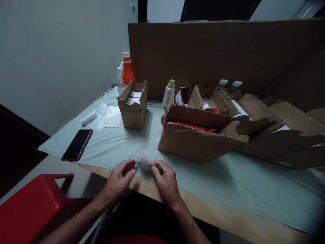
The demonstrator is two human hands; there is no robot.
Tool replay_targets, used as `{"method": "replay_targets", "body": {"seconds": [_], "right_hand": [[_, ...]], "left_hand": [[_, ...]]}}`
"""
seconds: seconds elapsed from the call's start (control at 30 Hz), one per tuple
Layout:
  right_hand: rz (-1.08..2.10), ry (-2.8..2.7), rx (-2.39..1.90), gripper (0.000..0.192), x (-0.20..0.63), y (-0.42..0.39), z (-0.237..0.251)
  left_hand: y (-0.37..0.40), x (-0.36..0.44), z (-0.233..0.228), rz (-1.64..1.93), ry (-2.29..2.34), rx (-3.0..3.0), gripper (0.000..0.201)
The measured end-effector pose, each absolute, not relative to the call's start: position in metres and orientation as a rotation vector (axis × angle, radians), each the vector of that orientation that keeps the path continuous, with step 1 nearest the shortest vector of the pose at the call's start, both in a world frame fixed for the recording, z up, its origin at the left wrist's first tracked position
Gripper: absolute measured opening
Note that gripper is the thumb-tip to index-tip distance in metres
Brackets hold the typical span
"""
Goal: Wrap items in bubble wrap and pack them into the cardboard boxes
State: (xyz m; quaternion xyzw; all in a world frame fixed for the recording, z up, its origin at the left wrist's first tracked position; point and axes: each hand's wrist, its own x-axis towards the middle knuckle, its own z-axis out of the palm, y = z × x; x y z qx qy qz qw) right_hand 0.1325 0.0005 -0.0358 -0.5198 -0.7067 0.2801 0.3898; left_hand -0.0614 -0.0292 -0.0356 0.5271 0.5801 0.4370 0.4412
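Note:
My left hand (118, 179) and my right hand (166, 181) meet at the table's near edge, both gripping a small bundle wrapped in clear bubble wrap (144, 162). The bundle rests on the pale green cloth (228, 183); what it holds is hidden. Beyond my right hand stands a large torn cardboard box (195, 142) with red and white items inside. A smaller open cardboard box (133, 105) with white packets sits farther back on the left.
A red-cased phone (77, 144) lies at the left edge, with loose bubble wrap (104, 117) behind it. Orange and white bottles (125, 73) stand at the back, near a green-capped bottle (168, 90). A tall cardboard wall (228, 54) closes the rear. A red chair (30, 206) sits lower left.

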Motion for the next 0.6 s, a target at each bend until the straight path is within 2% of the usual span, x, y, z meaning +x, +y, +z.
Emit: {"method": "replay_targets", "body": {"seconds": [0.1, 0.2, 0.33, 0.37, 0.4, 0.43, 0.53, 0.6], "right_hand": [[1.106, -1.628, -1.263, 0.019, 0.136, -0.012, -0.031], [1.107, -1.649, -1.278, 0.02, 0.148, -0.022, -0.028], [1.155, -1.647, -1.324, 0.066, 0.174, -0.026, -0.015], [1.207, -1.654, -1.316, 0.072, 0.181, -0.026, -0.01], [1.25, -1.679, -1.295, 0.07, 0.187, -0.026, -0.005], [1.276, -1.719, -1.269, 0.059, 0.192, -0.025, 0.0], [1.221, -1.844, -1.26, 0.014, 0.206, -0.024, 0.009], [1.123, -1.876, -1.325, 0.012, 0.216, -0.023, 0.014]], "left_hand": [[-0.029, -0.043, -0.033, 1.056, 1.245, 1.261, 0.036], [-0.029, -0.03, -0.028, 1.042, 1.206, 1.304, 0.025], [-0.034, -0.019, -0.017, 0.912, 1.166, 1.546, 0.022], [-0.035, -0.016, -0.015, 0.869, 1.146, 1.635, 0.022], [-0.037, -0.013, -0.015, 0.828, 1.125, 1.726, 0.021], [-0.037, -0.011, -0.014, 0.793, 1.099, 1.816, 0.021], [-0.031, -0.008, -0.011, 0.766, 1.004, 2.018, 0.019], [-0.016, -0.008, 0.001, 0.883, 0.987, 2.11, 0.023]]}}
